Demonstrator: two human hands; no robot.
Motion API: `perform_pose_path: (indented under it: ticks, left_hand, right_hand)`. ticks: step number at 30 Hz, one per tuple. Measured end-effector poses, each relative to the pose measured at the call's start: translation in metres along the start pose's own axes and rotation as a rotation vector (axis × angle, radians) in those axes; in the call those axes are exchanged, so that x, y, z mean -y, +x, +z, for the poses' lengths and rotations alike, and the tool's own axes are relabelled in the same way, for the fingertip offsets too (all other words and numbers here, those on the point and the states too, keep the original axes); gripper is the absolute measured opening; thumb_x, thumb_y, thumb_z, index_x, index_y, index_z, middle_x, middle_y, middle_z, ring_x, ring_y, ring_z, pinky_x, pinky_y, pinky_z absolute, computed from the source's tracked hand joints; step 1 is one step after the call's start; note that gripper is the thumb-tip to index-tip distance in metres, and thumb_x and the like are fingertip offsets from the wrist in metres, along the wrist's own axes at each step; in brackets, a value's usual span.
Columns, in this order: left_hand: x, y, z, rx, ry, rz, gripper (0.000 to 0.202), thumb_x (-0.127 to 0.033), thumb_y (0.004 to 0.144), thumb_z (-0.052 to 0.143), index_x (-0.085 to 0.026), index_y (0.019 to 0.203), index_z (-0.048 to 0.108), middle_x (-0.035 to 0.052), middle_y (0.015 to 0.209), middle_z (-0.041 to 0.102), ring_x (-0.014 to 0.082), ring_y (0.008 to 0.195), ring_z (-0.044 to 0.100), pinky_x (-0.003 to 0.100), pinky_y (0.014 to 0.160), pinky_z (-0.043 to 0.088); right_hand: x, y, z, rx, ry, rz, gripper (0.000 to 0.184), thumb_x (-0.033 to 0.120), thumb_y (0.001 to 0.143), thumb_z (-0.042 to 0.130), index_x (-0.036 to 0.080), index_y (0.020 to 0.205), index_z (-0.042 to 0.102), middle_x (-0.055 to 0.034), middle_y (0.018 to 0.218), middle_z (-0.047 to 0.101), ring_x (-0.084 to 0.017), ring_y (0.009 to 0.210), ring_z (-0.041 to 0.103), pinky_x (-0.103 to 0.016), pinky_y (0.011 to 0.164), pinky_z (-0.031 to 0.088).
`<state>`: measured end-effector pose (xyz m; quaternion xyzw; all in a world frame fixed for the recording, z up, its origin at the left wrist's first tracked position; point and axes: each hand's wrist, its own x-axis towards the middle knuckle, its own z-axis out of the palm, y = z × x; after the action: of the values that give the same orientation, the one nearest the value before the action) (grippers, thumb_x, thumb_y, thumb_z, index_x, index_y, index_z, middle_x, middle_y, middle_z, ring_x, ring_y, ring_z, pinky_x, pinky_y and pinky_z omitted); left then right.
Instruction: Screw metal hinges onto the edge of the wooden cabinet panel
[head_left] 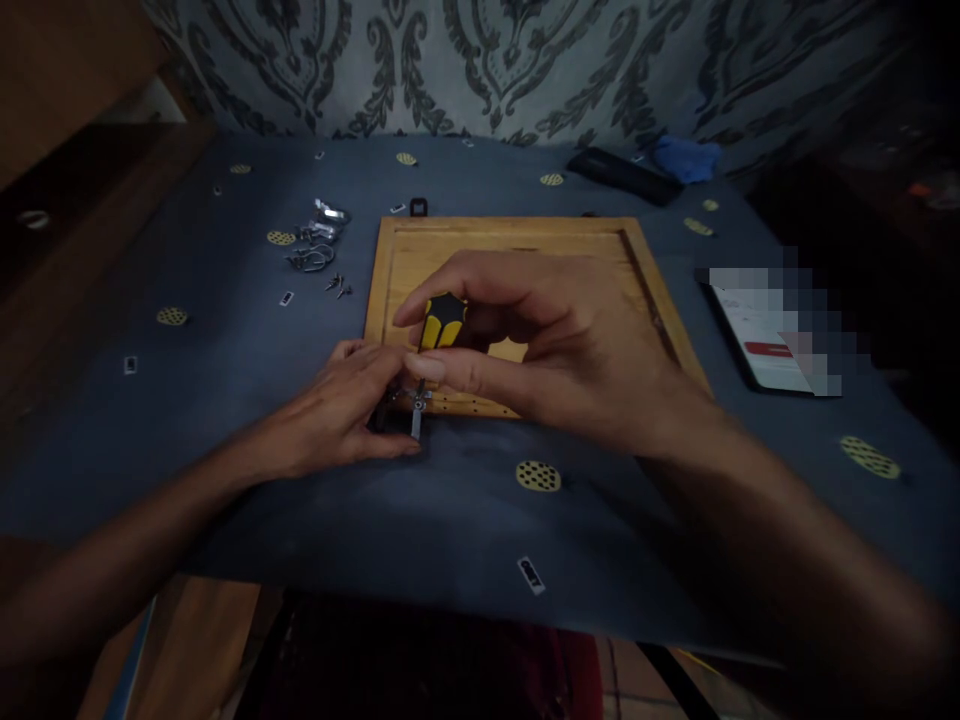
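My right hand [540, 345] is closed around the yellow and black handle of a screwdriver [441, 320], which stands upright with its tip down on a small metal hinge [416, 405]. The hinge sits at the near edge of a wooden cabinet door [517, 250] that lies flat on a blue cloth-covered table [262, 330]. My left hand [352, 410] rests on the cloth beside the door's near left corner, its fingers pinching the hinge in place.
A pile of metal hinges [319, 240] and loose screws [337, 287] lies left of the door. A phone [765, 345] lies to the right, and a dark case [622, 175] and a blue cloth [686, 158] lie at the back. The table's near edge runs just below my forearms.
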<state>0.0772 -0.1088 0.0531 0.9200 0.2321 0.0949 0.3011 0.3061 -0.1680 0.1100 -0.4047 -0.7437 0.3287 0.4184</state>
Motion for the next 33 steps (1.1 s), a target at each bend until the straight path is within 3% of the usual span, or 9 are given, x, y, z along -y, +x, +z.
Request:
perform_pose_path:
  ticks: [3,7,12,16,24,33]
  left_hand:
    - [-0.002,0.0013,-0.0015,0.004,-0.005,-0.014,0.043,-0.045,0.093,0.076,-0.028,0.128,0.057,0.0051,0.121,0.073,0.0329,0.115,0.068,0.054,0.108,0.048]
    - [-0.0014,0.0009,-0.0009,0.011,0.008,-0.017,0.037,-0.044,0.094,0.076,-0.027,0.121,0.058,0.0037,0.116,0.073,0.0315,0.111,0.069,0.053,0.107,0.048]
    - [0.0019,-0.002,0.0018,-0.03,0.023,0.06,0.042,-0.039,0.098,0.073,-0.025,0.133,0.055,0.0046,0.121,0.072,0.0305,0.113,0.069,0.052,0.108,0.047]
    - [0.0031,-0.0014,0.0026,-0.017,0.024,0.038,0.042,-0.04,0.098,0.074,-0.026,0.132,0.054,0.0062,0.125,0.072,0.0317,0.116,0.068,0.053,0.107,0.048]
    - [0.0013,-0.0036,0.002,-0.035,0.026,0.072,0.041,-0.036,0.101,0.071,-0.023,0.135,0.052,0.007,0.132,0.07,0.0317,0.121,0.067,0.052,0.109,0.047]
    - [0.002,-0.0011,0.0008,-0.022,0.011,0.024,0.041,-0.049,0.1,0.069,-0.025,0.13,0.057,0.0059,0.12,0.072,0.0336,0.121,0.067,0.053,0.111,0.048]
  right_hand:
    - [0.0003,-0.0015,-0.0033,0.029,0.023,0.001,0.015,0.039,0.097,0.082,0.026,0.097,0.075,0.0019,0.092,0.079,-0.013,0.067,0.068,-0.026,0.056,0.054]
    - [-0.0025,-0.0022,-0.002,-0.051,-0.07,-0.051,0.027,0.046,0.098,0.082,0.023,0.086,0.073,0.0028,0.085,0.077,-0.011,0.066,0.068,-0.025,0.057,0.052]
    - [-0.0034,-0.0017,0.0005,-0.074,-0.148,-0.077,0.037,0.055,0.098,0.08,0.022,0.083,0.072,0.0003,0.083,0.076,-0.012,0.067,0.067,-0.026,0.058,0.05]
    - [-0.0027,-0.0022,0.0013,-0.079,-0.144,-0.071,0.04,0.058,0.098,0.079,0.021,0.082,0.071,0.0008,0.084,0.076,-0.014,0.073,0.069,-0.026,0.062,0.053]
    - [-0.0021,-0.0026,0.0018,-0.068,-0.154,-0.085,0.038,0.056,0.1,0.077,0.02,0.087,0.072,0.0008,0.083,0.076,-0.013,0.072,0.069,-0.026,0.062,0.053]
    - [-0.0008,-0.0019,0.0026,-0.09,-0.163,-0.112,0.035,0.048,0.099,0.081,0.022,0.081,0.065,0.005,0.072,0.065,-0.011,0.066,0.058,-0.025,0.06,0.046]
